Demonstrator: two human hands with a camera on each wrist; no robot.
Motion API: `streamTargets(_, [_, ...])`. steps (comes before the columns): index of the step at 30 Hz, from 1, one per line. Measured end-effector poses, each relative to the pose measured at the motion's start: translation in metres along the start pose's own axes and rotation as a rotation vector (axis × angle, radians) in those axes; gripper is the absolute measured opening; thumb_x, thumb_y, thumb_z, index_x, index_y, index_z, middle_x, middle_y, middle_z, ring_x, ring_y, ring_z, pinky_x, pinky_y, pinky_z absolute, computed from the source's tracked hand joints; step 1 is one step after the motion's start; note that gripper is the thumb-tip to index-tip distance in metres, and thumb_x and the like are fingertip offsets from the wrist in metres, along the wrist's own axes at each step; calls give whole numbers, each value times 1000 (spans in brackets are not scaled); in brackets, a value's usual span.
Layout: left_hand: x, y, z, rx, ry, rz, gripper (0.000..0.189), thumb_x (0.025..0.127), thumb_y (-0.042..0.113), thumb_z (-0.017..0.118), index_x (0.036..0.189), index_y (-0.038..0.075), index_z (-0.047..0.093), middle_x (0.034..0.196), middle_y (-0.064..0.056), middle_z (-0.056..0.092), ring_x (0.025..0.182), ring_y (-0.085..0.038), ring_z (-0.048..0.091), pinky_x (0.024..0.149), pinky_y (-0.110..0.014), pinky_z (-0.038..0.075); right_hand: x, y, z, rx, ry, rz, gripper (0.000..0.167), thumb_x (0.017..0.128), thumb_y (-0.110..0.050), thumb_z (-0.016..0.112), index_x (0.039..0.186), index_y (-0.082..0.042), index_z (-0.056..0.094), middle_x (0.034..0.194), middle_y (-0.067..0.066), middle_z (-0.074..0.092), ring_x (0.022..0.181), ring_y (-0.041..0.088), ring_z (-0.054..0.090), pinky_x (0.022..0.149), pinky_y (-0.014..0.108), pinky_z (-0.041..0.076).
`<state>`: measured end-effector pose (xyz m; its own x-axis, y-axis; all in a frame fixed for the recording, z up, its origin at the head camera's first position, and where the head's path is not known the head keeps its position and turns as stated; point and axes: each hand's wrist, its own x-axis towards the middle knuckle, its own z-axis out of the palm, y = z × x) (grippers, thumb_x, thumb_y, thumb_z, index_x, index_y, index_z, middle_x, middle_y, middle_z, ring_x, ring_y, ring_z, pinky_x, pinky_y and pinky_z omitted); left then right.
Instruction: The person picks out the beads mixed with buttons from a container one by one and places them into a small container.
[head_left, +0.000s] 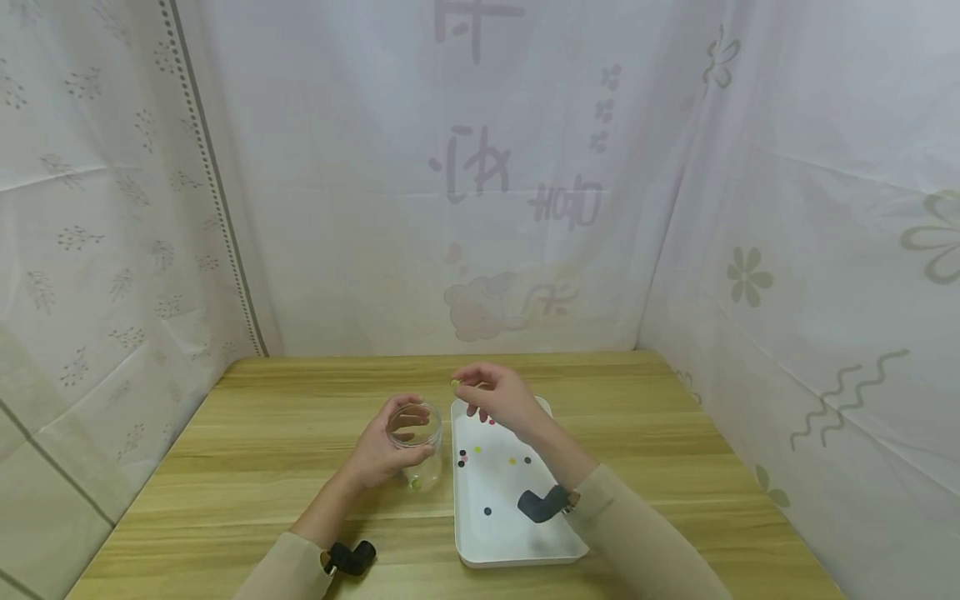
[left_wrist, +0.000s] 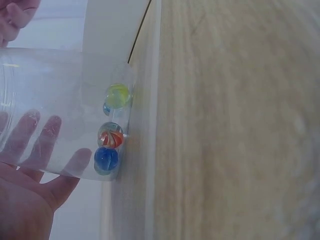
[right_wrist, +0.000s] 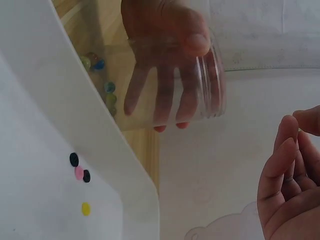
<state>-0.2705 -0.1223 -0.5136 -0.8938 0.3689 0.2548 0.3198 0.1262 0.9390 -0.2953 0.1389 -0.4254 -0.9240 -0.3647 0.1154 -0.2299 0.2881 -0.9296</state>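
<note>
My left hand grips a clear plastic jar, its fingers and thumb wrapped round the upper part. The jar is upright with an uncovered mouth. At its bottom lie several glass marbles, among them a yellow-green marble, an orange-striped marble and a blue marble. Up and to the right of the jar's mouth, my right hand pinches a small yellow-green marble between thumb and fingertips. The right wrist view hides that marble behind the fingers.
A white tray stands right of the jar, partly under my right forearm. Several small button-like discs lie scattered in it, including a yellow disc, a pink disc and a black disc. Printed curtains surround the wooden table.
</note>
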Motion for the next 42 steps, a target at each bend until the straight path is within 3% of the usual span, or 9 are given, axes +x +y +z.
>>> streamTargets(3, [0, -1, 0, 3, 3, 1, 79, 92, 16, 89, 156, 9, 43, 149, -24, 63, 138, -46, 63, 115, -67, 51, 1, -8, 3, -21, -15, -3, 30, 102, -26, 77, 130, -16, 75, 102, 5, 78, 66, 16, 65, 50, 24, 45])
streamTargets(8, [1, -2, 0, 4, 1, 2, 80, 92, 16, 89, 157, 8, 42, 150, -26, 62, 138, -45, 63, 115, -68, 51, 2, -20, 8, -14, -44, 0, 30, 102, -28, 78, 130, -20, 76, 111, 7, 77, 65, 17, 63, 46, 23, 38])
streamTargets(15, [1, -1, 0, 11, -1, -7, 81, 93, 16, 88, 158, 7, 41, 151, -26, 61, 138, -45, 63, 116, -67, 50, 5, -30, 17, 20, -79, -47, 30, 103, -19, 76, 132, -10, 74, 117, 12, 76, 76, 19, 69, 62, 27, 55])
streamTargets(22, [0, 0, 1, 3, -2, -12, 82, 92, 16, 88, 158, 5, 41, 151, -27, 61, 139, -46, 62, 116, -67, 50, 7, -30, 22, 29, -97, -68, 28, 103, -16, 75, 130, -7, 74, 112, 9, 75, 76, 24, 70, 60, 25, 54])
streamTargets(29, [0, 0, 1, 8, 6, -20, 78, 92, 17, 89, 156, 13, 43, 152, -28, 60, 140, -45, 60, 117, -66, 50, 7, -26, 28, 12, -110, -66, 32, 102, -18, 74, 131, -5, 73, 110, 9, 74, 74, 15, 70, 59, 24, 53])
streamTargets(42, [-1, 2, 2, 12, 15, -30, 76, 93, 15, 89, 154, 16, 44, 152, -26, 61, 141, -44, 59, 118, -66, 50, 4, -22, 32, 5, -127, -38, 31, 103, -22, 72, 131, -10, 74, 111, 4, 73, 77, 15, 70, 62, 26, 53])
